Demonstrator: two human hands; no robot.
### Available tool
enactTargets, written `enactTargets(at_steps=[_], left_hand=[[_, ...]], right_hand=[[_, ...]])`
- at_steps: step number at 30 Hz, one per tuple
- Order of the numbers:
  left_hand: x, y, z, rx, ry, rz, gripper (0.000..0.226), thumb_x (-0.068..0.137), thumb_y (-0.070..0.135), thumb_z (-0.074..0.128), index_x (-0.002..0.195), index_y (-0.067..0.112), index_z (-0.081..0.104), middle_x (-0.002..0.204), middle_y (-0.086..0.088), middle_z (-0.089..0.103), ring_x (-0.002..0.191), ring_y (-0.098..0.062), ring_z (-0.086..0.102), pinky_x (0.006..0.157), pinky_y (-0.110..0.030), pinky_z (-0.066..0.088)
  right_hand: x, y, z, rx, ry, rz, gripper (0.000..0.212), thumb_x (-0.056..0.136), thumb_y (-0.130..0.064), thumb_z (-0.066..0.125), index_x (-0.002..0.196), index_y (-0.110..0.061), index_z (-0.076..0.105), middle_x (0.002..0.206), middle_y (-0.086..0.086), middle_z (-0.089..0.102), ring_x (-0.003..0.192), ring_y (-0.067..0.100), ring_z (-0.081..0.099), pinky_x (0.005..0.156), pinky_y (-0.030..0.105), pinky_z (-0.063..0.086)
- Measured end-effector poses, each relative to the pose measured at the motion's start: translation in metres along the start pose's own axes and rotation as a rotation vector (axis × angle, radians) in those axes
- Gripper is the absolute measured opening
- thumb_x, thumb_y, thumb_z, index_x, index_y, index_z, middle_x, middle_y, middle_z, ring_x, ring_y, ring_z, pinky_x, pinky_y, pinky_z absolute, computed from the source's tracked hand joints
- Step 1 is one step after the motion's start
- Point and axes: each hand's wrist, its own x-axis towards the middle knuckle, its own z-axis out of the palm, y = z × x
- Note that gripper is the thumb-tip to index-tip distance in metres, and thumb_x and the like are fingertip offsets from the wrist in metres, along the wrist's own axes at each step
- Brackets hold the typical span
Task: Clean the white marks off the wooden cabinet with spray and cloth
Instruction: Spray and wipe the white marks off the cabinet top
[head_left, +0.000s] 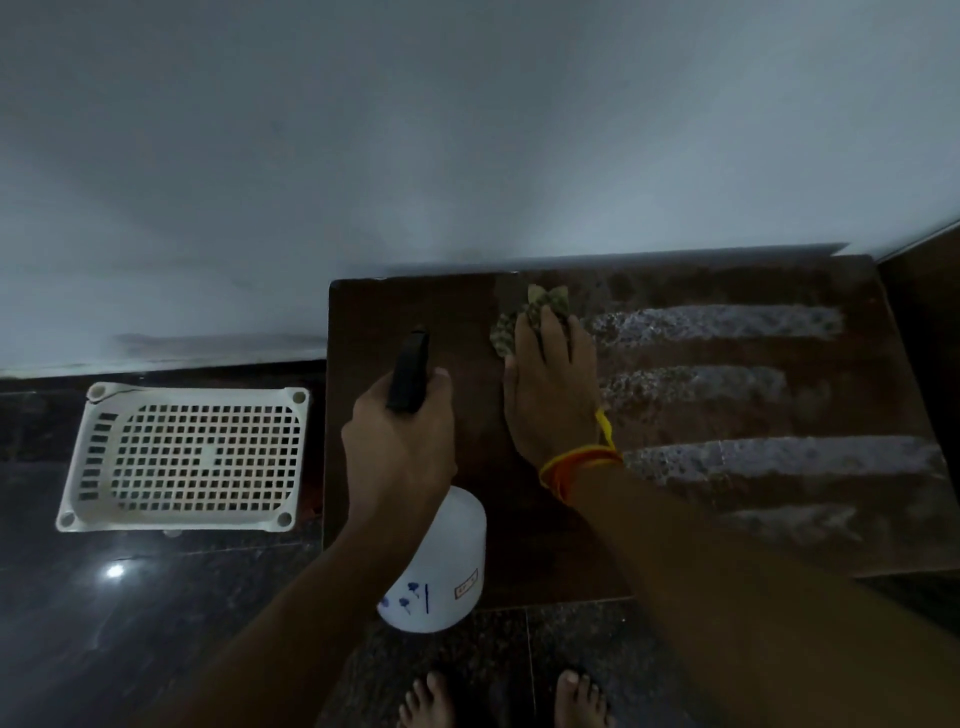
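A head-worn camera looks down on a dark brown wooden cabinet top (415, 312) filling the centre and right of the frame, set against a pale wall.

The right hand (550, 395), just right of centre, lies palm down with its fingers close together, pressing a crumpled green patterned cloth (511, 325) flat on the wood. The cloth pokes out beyond the fingertips, toward the upper middle of the frame. An orange and yellow thread band (582, 462) circles that wrist.

The white marks (727, 322) lie to the right of this hand. They are long chalky bands stacked from upper right to lower right, each running left to right across the frame. The topmost band begins just beside the cloth. The wood on the left side of the cabinet top looks dark and free of marks. Any coming wipe would probably travel rightward along the bands, and the right hand is the nearer one.

The left hand (400, 447), at centre, is wrapped around the black trigger head (410, 374) of a white plastic spray bottle (441, 566), nozzle pointing toward the top of the frame. The bottle carries blue markings and a small reddish label, both too small to read.

A white perforated plastic tray (182, 457) rests on the dark polished floor at left. Bare toes show at the bottom edge.
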Motion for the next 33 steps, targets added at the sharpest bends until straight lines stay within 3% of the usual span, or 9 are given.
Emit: enactTargets(at_steps=[4,8,13,22,29,33], left_hand=[[-0.003,-0.006,-0.002,-0.018,-0.016,-0.010,0.022,0.094,0.034,0.055,0.076,0.022,0.056,0.070,-0.002,0.063,0.041,-0.008,0.056,0.037,-0.013,0.043],[-0.005,-0.008,-0.004,-0.050,-0.038,-0.029,0.022,0.094,0.033,0.056,0.077,0.021,0.057,0.068,-0.005,0.062,0.046,-0.012,0.055,0.037,-0.014,0.043],[-0.004,-0.006,-0.001,-0.045,-0.044,-0.016,0.021,0.094,0.033,0.056,0.077,0.021,0.057,0.070,-0.007,0.063,0.048,-0.013,0.055,0.037,-0.013,0.043],[-0.006,-0.003,-0.004,-0.047,-0.027,-0.011,0.025,0.093,0.036,0.056,0.076,0.018,0.059,0.069,-0.009,0.064,0.048,-0.013,0.058,0.038,-0.015,0.044],[-0.018,-0.001,-0.001,-0.042,-0.033,-0.027,0.024,0.094,0.034,0.056,0.073,0.023,0.056,0.071,-0.005,0.065,0.038,-0.008,0.054,0.036,-0.016,0.043],[-0.028,-0.006,0.002,-0.031,-0.076,-0.053,0.022,0.094,0.033,0.056,0.073,0.027,0.053,0.072,-0.003,0.064,0.042,-0.008,0.055,0.044,-0.025,0.049]], right_hand=[[0.049,0.006,0.011,-0.030,-0.076,-0.026,0.057,0.096,-0.035,0.022,0.141,-0.006,0.041,0.145,0.020,0.040,0.135,0.043,0.034,0.112,0.054,0.025],[0.050,-0.004,0.011,-0.030,-0.003,0.032,0.053,0.094,-0.032,0.032,0.137,-0.005,0.048,0.141,0.021,0.044,0.130,0.046,0.038,0.111,0.055,0.027],[0.046,-0.034,0.010,0.041,-0.025,-0.111,0.051,0.093,-0.029,0.034,0.133,-0.004,0.051,0.137,0.022,0.049,0.125,0.047,0.043,0.107,0.055,0.031],[0.063,0.028,-0.007,-0.051,-0.082,-0.003,0.058,0.093,-0.034,0.023,0.138,-0.004,0.045,0.141,0.023,0.043,0.128,0.045,0.039,0.110,0.054,0.031],[0.007,0.023,-0.010,-0.078,-0.096,0.035,0.056,0.096,-0.035,0.023,0.139,-0.006,0.043,0.141,0.021,0.042,0.131,0.043,0.037,0.113,0.052,0.028],[-0.007,0.028,-0.013,-0.059,-0.082,0.000,0.055,0.095,-0.035,0.025,0.137,-0.006,0.046,0.140,0.020,0.044,0.129,0.043,0.040,0.110,0.053,0.032]])
